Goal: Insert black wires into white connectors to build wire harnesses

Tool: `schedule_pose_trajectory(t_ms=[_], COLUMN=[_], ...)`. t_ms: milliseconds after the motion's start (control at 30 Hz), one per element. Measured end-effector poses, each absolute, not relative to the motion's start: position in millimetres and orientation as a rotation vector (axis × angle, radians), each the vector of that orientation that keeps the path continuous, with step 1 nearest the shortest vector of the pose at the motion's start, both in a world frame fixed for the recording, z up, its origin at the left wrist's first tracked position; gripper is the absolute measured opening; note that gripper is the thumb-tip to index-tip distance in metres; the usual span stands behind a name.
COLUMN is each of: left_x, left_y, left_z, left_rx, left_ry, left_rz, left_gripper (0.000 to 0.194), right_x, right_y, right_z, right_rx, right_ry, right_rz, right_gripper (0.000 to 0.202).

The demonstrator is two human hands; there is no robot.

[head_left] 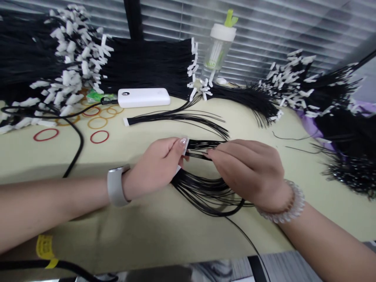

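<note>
In my left hand (164, 162) a white connector (186, 146) is pinched between thumb and fingers, with black wires (202, 145) running out of it to the right. My right hand (249, 168) has its thumb and fingertips closed on those wires a short way from the connector. Below, a looped bundle of black wires (202, 192) hangs from a second white end partly hidden under my left hand. Just beyond both hands, another wire harness (164, 118) lies on the table, its white connector (126, 122) pointing left.
Piles of black wires with white connectors stand at the back left (70, 58), back middle (147, 62) and right (305, 74). A white power bank (143, 98), rubber bands (100, 136) and a clear bottle (219, 51) are nearby. A black cable (78, 145) crosses the left side.
</note>
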State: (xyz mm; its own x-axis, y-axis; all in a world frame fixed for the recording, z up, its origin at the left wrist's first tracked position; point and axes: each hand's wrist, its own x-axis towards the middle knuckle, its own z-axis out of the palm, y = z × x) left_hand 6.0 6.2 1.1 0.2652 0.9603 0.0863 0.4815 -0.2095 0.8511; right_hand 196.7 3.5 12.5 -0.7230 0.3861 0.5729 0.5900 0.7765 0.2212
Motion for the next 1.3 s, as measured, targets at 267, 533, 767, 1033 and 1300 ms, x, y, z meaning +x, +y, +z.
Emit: schedule_pose_trajectory(t_ms=[267, 533, 767, 1033, 1300], left_x=[5.4, 4.5, 4.7, 5.5, 3.1], left_y=[5.2, 5.7, 3.0, 3.5, 9.1], left_z=[0.8, -1.3, -1.5, -1.3, -5.2], left_rx=[1.84, 1.903, 1.968, 1.897, 1.632], left_ry=[1.288, 1.255, 1.236, 1.268, 1.389], left_rz=[0.834, 0.808, 0.791, 0.848, 0.98], left_gripper=[0.043, 0.043, 0.041, 0.042, 0.04], right_x=[196.2, 190.7, 186.9, 189.2, 218.0], right_y=[2.5, 4.4, 1.0, 10.5, 12.9], right_z=[13.5, 14.7, 13.8, 14.8, 42.5], right_rx=[-0.673, -0.668, -0.683, -0.912, -1.219], right_ry=[-2.465, -2.531, -2.553, -2.499, -2.329], right_rz=[-0.554, -0.603, -0.571, -0.408, 0.042], right_gripper=[0.009, 0.007, 0.011, 0.008, 0.038])
